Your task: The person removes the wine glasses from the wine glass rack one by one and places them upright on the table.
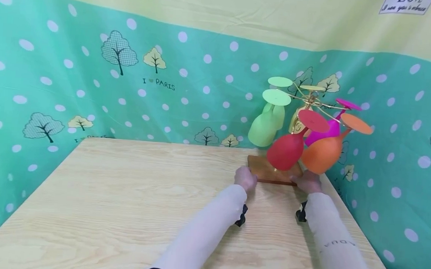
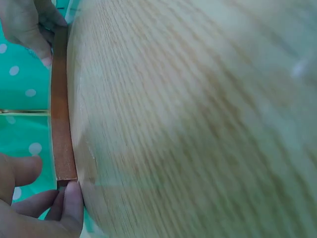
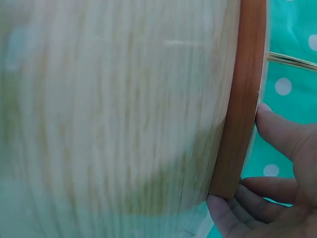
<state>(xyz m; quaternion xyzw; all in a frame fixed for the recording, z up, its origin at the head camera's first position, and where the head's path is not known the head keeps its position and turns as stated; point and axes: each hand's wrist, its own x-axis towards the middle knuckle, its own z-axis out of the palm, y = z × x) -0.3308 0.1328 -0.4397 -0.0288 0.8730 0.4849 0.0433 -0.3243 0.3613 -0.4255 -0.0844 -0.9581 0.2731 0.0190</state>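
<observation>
A wine glass rack stands at the table's far right, with a brown wooden base (image 1: 262,170) and thin gold arms (image 1: 311,101). Upside down from it hang two green wine glasses, the nearer one (image 1: 263,129) in front, plus a red one (image 1: 286,151), an orange one (image 1: 323,154), a magenta one (image 1: 324,131) and a yellow one (image 1: 296,124), partly hidden. My left hand (image 1: 245,179) holds the base's left end; its fingers touch the corner, the thumb apart in the left wrist view. My right hand (image 1: 309,182) grips the right end, thumb (image 3: 277,130) along the upper edge.
A pale wood-grain table (image 1: 121,194) extends left and toward me. Green dotted cloth (image 1: 189,82) hangs behind it and along the right side, close to the rack. Dark wrist devices (image 1: 241,215) sit under both forearms.
</observation>
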